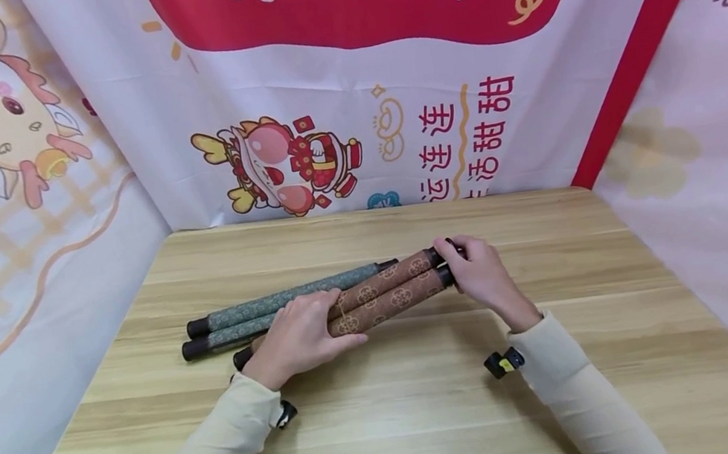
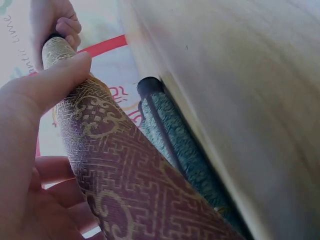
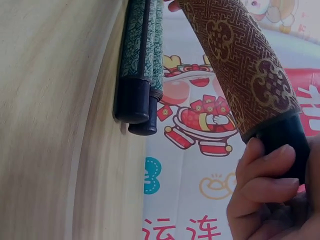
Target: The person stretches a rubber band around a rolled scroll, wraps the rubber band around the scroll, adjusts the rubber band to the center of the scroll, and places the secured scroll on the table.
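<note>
A brown scroll (image 1: 387, 313) with gold medallion patterns and black ends shows as two parallel rolls, slanting up to the right. My left hand (image 1: 298, 332) grips it near its left part, the thumb on the near side. In the left wrist view, the left fingers (image 2: 55, 200) curve under the brown cloth. My right hand (image 1: 484, 273) holds the black ends at the right; in the right wrist view its fingers (image 3: 267, 172) curl round a black end. Behind lies a green patterned scroll (image 1: 291, 295), also two rolls with black ends, partly hidden by the left hand.
Both scrolls are over a light wooden table (image 1: 412, 416). A white cloth (image 1: 143, 125) with red print and cartoon figures hangs behind the table's far edge. Printed cloths also hang at the left and right sides. Each sleeve has a small black device near the wrist.
</note>
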`<state>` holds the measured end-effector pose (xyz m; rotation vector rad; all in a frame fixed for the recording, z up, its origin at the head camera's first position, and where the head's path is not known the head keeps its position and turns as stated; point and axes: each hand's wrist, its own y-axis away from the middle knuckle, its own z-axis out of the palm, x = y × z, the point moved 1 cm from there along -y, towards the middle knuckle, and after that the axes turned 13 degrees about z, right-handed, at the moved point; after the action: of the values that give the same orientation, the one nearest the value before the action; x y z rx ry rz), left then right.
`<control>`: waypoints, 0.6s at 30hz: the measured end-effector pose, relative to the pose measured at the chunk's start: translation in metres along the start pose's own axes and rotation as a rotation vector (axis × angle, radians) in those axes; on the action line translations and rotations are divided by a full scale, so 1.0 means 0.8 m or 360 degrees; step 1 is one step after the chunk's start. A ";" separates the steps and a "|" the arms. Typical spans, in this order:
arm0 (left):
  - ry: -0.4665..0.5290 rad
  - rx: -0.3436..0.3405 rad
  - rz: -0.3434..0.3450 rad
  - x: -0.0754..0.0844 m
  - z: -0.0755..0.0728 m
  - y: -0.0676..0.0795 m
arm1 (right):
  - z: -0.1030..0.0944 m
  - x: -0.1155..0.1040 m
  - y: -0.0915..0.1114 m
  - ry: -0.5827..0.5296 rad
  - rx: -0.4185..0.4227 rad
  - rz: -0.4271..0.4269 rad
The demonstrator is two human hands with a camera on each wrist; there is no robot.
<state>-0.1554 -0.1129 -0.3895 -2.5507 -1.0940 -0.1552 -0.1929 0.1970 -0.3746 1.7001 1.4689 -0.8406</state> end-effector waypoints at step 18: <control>-0.0051 -0.0194 0.0023 -0.038 -0.072 -0.022 | -0.017 -0.006 0.014 0.0279 -0.0160 -0.0125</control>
<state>-0.1869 -0.1435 -0.3384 -2.6768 -1.1096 -0.1833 -0.1821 0.2054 -0.3619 1.6848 1.6766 -0.6594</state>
